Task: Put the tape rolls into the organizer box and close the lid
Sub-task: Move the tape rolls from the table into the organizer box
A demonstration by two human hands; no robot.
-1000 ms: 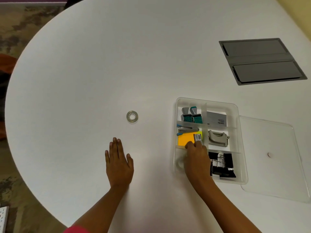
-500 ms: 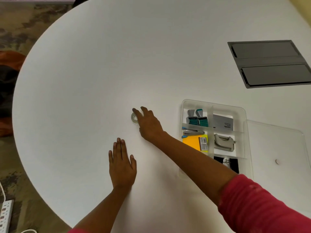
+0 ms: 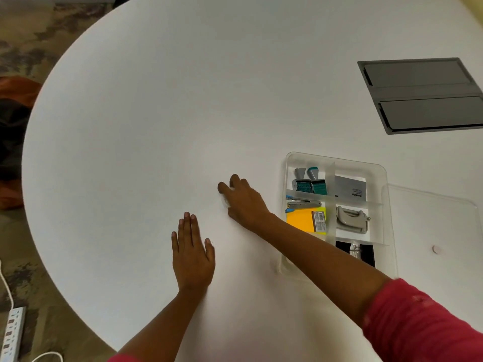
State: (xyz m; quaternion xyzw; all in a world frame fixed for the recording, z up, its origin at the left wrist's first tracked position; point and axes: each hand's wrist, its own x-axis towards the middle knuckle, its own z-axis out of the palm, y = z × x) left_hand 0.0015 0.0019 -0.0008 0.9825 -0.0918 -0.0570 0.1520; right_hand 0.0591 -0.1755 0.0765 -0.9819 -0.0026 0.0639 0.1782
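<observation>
Under the right hand [image 3: 241,202], left of the box [image 3: 337,163], a pale sliver at the palm's edge may be the tape roll [image 3: 224,201]; it is mostly hidden. Picking it up looks like the step in hand. Fingers [image 3: 235,180] are curled down over that spot, but whether they have closed on the roll I cannot tell. Next it must be lifted and carried right into a free compartment. The left hand [image 3: 192,253] lies flat, fingers spread, on the table [image 3: 156,100]. The lid [image 3: 439,231] lies off, right of the box.
</observation>
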